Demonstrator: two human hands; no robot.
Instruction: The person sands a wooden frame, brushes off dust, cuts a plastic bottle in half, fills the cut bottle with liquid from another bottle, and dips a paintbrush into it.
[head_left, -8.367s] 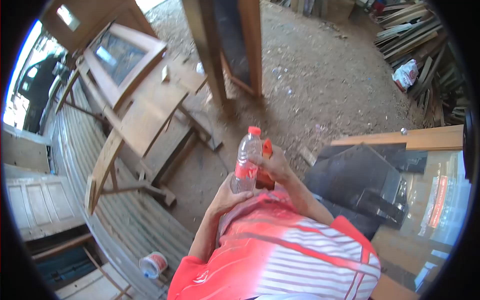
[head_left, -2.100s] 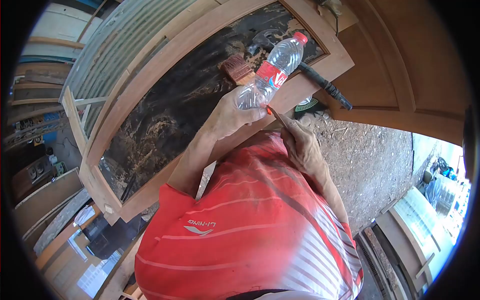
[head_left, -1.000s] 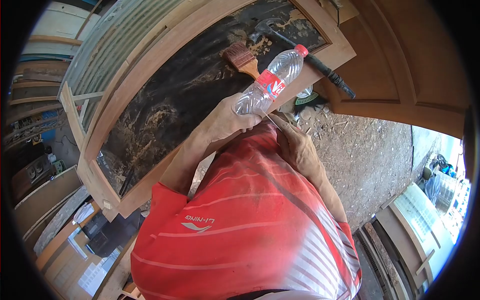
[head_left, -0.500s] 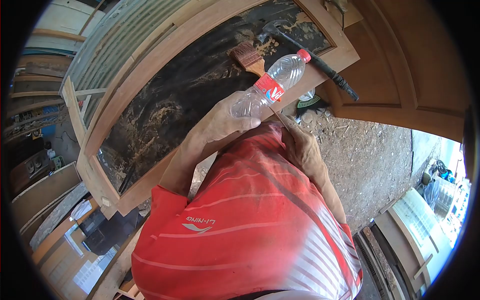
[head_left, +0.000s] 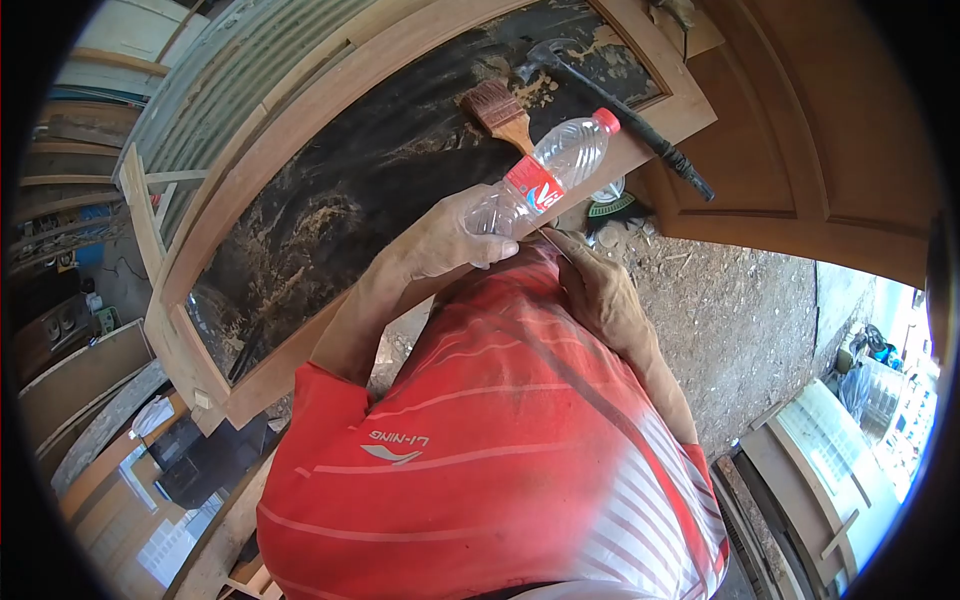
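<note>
Being gripped near its base by the left hand (head_left: 455, 240), the clear plastic bottle (head_left: 550, 170) is being held out over the near edge of a wood-framed dark panel (head_left: 375, 150). A thin implement (head_left: 543, 234), its kind unclear, is being gripped in the curled right hand (head_left: 600, 285) beside the bottle's lower part; whether contact is being made cannot be told. Ideally, the flimsy wall is being braced without being crushed, the left thumb being placed clear of the implement. The cap (head_left: 606, 120) is being aimed up and rightward, away from the wearer, the long axis being slanted diagonally. Beyond, a paintbrush (head_left: 505, 122) and a hammer (head_left: 640, 130) are being supported by the panel.
</note>
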